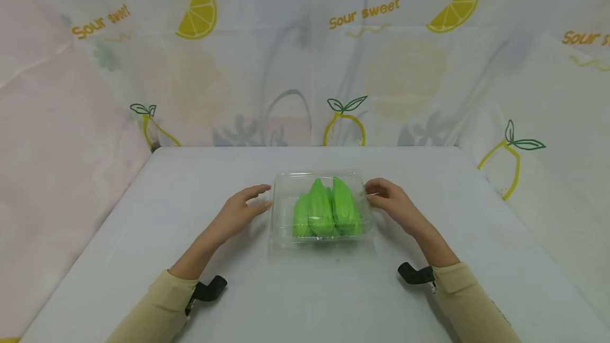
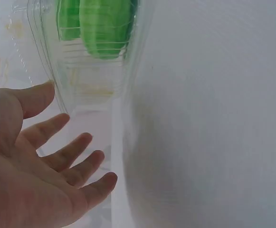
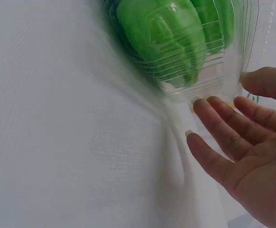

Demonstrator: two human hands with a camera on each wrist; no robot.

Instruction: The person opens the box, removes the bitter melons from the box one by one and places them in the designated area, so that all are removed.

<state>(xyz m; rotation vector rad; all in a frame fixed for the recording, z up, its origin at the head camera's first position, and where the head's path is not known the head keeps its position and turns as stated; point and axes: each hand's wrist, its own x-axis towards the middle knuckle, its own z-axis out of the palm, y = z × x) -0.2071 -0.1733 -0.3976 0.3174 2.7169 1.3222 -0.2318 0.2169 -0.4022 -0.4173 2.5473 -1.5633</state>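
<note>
A clear plastic box (image 1: 286, 200) with its lid down stands at the middle of the table, holding several green ridged vegetables (image 1: 321, 210). My left hand (image 1: 238, 210) is at the box's left side, fingers spread and relaxed; in the left wrist view the thumb tip of this hand (image 2: 42, 156) is at the box's rim (image 2: 57, 95). On the other side, my right hand (image 1: 393, 202) has its fingertips at the box's right edge. The right wrist view shows that hand (image 3: 256, 142) with loosely extended fingers beside the box wall (image 3: 209, 78); whether they touch it is hard to tell.
The white tabletop (image 1: 295, 300) reaches back to a hanging cloth (image 1: 305, 68) printed with lemons and lettering, which also covers both sides. A black wrist mount (image 1: 209, 289) sits at the left cuff and another mount (image 1: 415, 273) at the right cuff.
</note>
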